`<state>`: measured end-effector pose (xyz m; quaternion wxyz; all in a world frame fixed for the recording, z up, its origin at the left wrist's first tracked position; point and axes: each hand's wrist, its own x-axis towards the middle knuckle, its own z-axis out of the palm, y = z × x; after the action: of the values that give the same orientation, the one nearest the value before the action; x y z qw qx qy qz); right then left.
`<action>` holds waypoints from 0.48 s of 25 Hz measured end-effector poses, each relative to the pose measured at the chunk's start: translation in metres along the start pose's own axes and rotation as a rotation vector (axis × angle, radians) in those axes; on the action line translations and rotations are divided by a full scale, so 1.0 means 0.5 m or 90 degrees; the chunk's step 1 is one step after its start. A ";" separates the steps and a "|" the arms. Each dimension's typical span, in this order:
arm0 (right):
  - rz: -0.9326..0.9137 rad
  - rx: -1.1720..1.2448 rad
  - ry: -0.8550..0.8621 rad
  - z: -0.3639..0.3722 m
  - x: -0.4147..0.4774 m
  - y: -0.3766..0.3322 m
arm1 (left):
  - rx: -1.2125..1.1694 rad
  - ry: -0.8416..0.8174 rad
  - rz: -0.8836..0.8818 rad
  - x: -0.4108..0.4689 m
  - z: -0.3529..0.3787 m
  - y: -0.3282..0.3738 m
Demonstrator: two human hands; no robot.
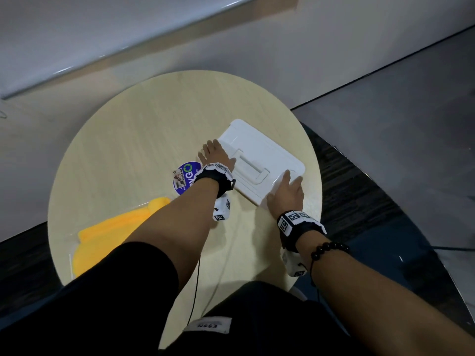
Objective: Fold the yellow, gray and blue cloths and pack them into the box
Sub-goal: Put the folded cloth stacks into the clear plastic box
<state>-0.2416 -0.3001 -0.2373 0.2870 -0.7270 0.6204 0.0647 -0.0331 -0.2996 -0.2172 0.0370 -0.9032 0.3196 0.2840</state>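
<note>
Head view: left hand, right hand flat on box, fingers straight.

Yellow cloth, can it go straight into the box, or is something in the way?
The white lid is shut on the box, with the left hand and right hand at its edges. The yellow cloth lies apart, to its left.

The one head view looks forward and down from above the person's chest onto a round table. It sits close: both forearms run up from the bottom edge to the left hand and right hand at the box. The wide lens is rolled, so the wall slants across the top.
</note>
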 end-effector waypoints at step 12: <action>0.111 0.310 -0.042 -0.038 -0.005 -0.039 | -0.161 0.228 -0.084 -0.082 -0.060 -0.045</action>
<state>-0.2287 -0.3059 -0.2137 0.4670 -0.5774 0.6685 -0.0386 -0.0309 -0.2663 -0.1729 -0.1154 -0.9556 0.2228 0.1543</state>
